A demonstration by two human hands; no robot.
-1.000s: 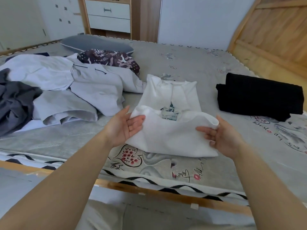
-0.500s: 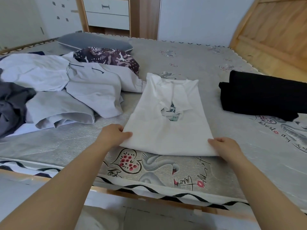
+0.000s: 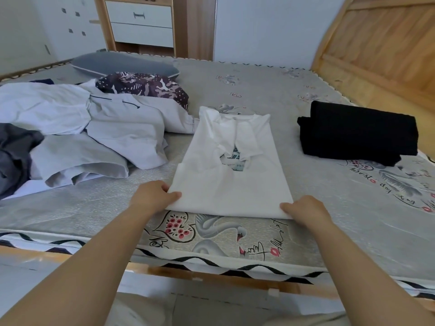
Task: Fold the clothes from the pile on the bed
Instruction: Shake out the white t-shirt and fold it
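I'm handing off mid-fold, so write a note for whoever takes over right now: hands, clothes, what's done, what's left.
Left hand grips the near left corner of the white shirt; right hand grips the near right corner.
The shirt lies flat on the mattress, sides and sleeves folded in.
Done: black garment, folded, on the right.
Left: fold the shirt's near edge up toward the collar, then take on the pile on the left.

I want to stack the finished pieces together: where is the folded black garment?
In the head view, the folded black garment lies on the mattress at the right, beyond the right hand, right of the white shirt.
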